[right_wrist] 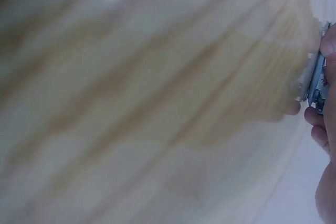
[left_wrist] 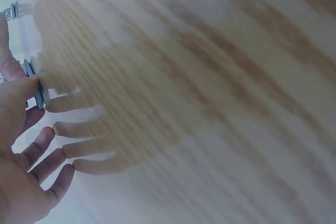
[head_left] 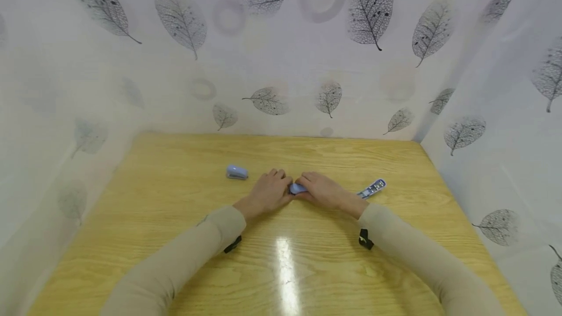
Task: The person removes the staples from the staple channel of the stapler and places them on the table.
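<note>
Near the middle of the table, both hands meet at a small light-blue stapler (head_left: 297,188). My right hand (head_left: 326,192) grips its right end, the fingers curled over it and hiding much of it. With thumb and forefinger, my left hand (head_left: 270,192) pinches the left end. The left wrist view shows this stapler (left_wrist: 39,97) edge-on, low over the table, the other left fingertips at the tabletop. Metal parts of the stapler (right_wrist: 318,85) show beneath the right fingers in the right wrist view.
A similar light-blue stapler (head_left: 237,172) lies left of the left hand. Behind the right wrist lies an opened-out stapler (head_left: 373,188) with metal parts showing, its near end hidden by the wrist. Leaf-patterned cloth (head_left: 281,62) encloses the back and sides of the wooden table (head_left: 184,160).
</note>
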### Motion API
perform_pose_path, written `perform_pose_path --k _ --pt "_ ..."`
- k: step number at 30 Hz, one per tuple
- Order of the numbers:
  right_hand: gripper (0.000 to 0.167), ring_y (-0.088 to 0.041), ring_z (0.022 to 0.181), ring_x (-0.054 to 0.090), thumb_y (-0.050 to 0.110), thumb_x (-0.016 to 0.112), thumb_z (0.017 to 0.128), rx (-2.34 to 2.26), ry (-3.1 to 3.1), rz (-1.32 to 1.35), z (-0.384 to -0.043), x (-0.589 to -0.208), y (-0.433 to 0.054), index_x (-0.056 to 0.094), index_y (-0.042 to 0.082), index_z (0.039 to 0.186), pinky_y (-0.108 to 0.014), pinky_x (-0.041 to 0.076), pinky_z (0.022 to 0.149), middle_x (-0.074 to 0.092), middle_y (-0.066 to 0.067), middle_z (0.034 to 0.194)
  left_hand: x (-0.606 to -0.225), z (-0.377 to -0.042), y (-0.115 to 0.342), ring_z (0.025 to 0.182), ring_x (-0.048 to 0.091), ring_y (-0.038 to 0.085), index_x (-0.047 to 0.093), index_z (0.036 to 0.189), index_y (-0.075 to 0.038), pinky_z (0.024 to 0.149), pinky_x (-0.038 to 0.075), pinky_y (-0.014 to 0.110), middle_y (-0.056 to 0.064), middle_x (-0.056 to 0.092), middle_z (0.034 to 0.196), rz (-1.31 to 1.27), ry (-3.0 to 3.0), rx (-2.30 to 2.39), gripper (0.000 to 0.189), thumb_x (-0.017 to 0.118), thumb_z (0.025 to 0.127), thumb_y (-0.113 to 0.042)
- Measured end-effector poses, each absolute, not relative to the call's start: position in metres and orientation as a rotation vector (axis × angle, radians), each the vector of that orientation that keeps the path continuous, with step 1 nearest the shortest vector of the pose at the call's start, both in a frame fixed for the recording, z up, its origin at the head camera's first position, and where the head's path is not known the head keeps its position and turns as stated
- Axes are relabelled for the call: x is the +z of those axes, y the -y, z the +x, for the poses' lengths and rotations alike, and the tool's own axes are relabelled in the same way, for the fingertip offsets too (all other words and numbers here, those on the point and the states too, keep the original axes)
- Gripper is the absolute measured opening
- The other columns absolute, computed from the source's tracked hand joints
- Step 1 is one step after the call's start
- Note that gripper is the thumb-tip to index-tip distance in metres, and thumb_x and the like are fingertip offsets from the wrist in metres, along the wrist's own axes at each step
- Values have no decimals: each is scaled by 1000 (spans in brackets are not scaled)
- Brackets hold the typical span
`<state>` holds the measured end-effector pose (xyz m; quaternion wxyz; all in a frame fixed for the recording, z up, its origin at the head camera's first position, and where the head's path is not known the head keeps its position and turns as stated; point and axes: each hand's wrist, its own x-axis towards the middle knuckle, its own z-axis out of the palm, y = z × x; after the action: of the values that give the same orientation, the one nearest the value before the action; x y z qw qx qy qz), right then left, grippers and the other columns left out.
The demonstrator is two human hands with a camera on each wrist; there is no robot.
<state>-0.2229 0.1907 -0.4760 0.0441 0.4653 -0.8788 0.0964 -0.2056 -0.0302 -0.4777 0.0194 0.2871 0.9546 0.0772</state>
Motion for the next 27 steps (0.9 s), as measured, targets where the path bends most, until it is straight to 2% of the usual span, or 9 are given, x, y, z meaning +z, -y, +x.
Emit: perform_pose_path --k 4,10,15,27 --pt "31 -15 97 65 28 67 105 365 2711 1403 -223 -479 -194 63 6 125 -33 59 87 68 -5 112 -480 -207 30 112 59 23 65 133 -14 95 56 42 6 63 126 900 -2955 234 47 63 104 -52" --pt "28 -14 90 65 25 69 103 517 2705 1347 -224 -480 -197 60 6 122 -31 58 78 70 -5 107 -477 -206 31 109 60 23 67 118 -17 93 57 43 6 65 123 902 -2955 248 36 66 102 -49" --pt "30 -12 86 64 27 72 101 440 2651 1376 -224 -477 -198 62 6 121 -29 57 75 69 -4 103 -474 -205 31 104 58 22 67 117 -16 89 57 41 6 64 119 915 -2961 254 34 66 103 -47" --pt "41 -15 86 65 43 79 93 115 2566 1322 -230 -464 -213 66 9 112 -33 59 83 69 -1 98 -475 -204 29 101 57 20 67 116 -18 87 56 38 4 64 116 925 -2966 211 33 66 102 -48"
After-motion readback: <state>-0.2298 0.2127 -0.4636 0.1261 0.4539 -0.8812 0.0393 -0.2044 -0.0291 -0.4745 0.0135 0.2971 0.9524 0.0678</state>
